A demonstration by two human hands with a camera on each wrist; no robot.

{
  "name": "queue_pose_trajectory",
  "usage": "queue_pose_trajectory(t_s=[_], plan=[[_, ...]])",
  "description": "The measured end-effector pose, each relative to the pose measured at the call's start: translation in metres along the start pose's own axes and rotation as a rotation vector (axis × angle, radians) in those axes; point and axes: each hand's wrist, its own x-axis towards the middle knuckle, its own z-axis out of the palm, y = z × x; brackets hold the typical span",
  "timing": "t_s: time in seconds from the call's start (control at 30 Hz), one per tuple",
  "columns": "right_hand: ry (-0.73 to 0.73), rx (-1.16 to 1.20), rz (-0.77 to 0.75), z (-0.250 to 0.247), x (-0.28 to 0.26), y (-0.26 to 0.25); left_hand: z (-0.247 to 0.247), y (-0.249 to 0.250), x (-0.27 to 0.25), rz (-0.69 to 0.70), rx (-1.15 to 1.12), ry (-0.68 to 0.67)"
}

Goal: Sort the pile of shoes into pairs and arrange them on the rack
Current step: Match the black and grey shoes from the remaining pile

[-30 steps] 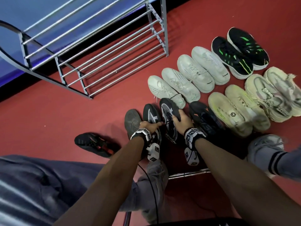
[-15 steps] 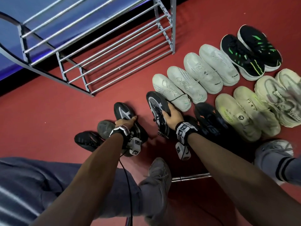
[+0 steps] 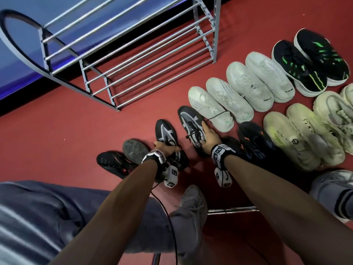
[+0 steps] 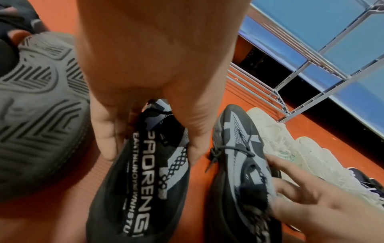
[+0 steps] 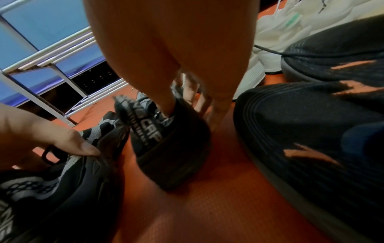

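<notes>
Two matching black shoes with grey-white mesh lie side by side on the red floor. My left hand (image 3: 165, 149) grips the left shoe (image 3: 165, 131) at its opening; in the left wrist view its fingers (image 4: 108, 143) and thumb pinch the shoe's collar (image 4: 149, 164). My right hand (image 3: 209, 137) holds the right shoe (image 3: 188, 121) by its collar; in the right wrist view my fingers reach into that shoe (image 5: 172, 148). The grey metal rack (image 3: 133, 60) stands empty at the far left.
Beside my left hand lie an upturned grey sole (image 3: 134, 148) and a black shoe with red (image 3: 112, 164). To the right sit white pairs (image 3: 238, 92), a black-green pair (image 3: 309, 62), cream pairs (image 3: 305, 134) and a black-orange shoe (image 3: 256, 140). My feet and a cable are near.
Both hands carried the two black-grey shoes left and away from the other shoes; the left shoe went furthest, and the two now lie apart, side by side.
</notes>
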Motion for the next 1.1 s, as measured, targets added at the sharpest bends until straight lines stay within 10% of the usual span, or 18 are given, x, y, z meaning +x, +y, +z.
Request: queue_pose_trajectory(t_s=[0.57,1.1], plan=[[-0.049,-0.067,0.126,-0.010,0.023,-0.009,0.037,0.016,-0.011,0.131,-0.340,0.028],[0.129,0.087,-0.027,-0.012,0.008,-0.002,0.000,0.036,0.006,0.193,-0.164,0.225]])
